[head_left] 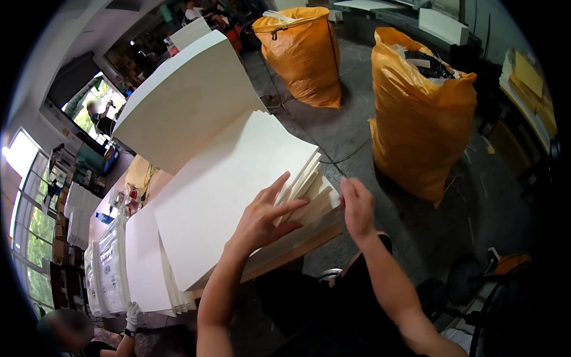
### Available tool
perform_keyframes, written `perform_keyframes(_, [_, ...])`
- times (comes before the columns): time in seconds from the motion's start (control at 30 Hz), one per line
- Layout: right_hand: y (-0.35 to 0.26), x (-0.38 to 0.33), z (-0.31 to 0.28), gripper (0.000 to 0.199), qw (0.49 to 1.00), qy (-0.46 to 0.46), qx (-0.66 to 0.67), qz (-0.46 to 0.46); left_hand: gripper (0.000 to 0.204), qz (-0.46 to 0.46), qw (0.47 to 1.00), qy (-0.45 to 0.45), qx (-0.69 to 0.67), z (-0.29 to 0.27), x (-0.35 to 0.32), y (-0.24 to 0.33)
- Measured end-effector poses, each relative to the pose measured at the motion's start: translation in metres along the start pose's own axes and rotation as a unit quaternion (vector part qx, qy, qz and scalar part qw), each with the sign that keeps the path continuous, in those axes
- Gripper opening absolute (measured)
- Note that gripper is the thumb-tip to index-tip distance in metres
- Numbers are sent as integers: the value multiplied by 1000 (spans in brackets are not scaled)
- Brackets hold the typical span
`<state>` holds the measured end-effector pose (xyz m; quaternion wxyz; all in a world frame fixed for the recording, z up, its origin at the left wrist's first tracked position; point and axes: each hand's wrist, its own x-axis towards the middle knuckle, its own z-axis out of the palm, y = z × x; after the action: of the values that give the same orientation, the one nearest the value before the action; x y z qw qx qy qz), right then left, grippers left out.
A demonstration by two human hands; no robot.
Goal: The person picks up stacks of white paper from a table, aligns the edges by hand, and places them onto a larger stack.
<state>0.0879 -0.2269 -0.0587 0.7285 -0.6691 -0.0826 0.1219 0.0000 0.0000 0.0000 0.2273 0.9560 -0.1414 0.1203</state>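
Observation:
A stack of large white sheets point(220, 178) lies at an angle in front of me, its layers fanned out along the right edge. My left hand point(262, 219) rests at that edge with fingers spread, the fingertips against the layered sheets. At the stack's lower right corner, my right hand point(358, 208) is closed, thumb and fingers pinching the corner of a lower white sheet point(324, 202). Its fingertips are partly hidden. Behind the stack stands a tall pile of white boards point(190, 101) with a curved-looking top edge.
Two orange sacks point(303, 59) point(419, 119) stand on the dark floor point(357, 143), filled with scraps. Left are another white sheet stack point(146, 256) and plastic-wrapped bundles point(112, 265). A co-worker's gloved hand point(132, 316) touches that stack. Another person point(101, 116) is by the far doorway.

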Motion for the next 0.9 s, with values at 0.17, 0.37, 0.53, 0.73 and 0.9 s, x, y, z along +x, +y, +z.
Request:
perform_keyframes(0.17, [15,-25,15,29,835,-80,-382,-388,53,10,1000,12,-27,1,-4,1])
perform_keyframes(0.37, [9,-13,22,47,857,-330,-355,-175,68,108,974,-17,199,23,-19,2])
perform_keyframes(0.53, [-12,-18,27,53,874,-296,-323,-209,65,-80,937,84,331,35,-64,20])
perform_keyframes(0.73, [0,-17,23,59,868,-269,-362,-205,47,-211,890,174,364,25,-143,-4])
perform_keyframes(0.9, [9,-17,31,64,841,-278,-387,-257,12,-167,876,58,448,-10,-141,9])
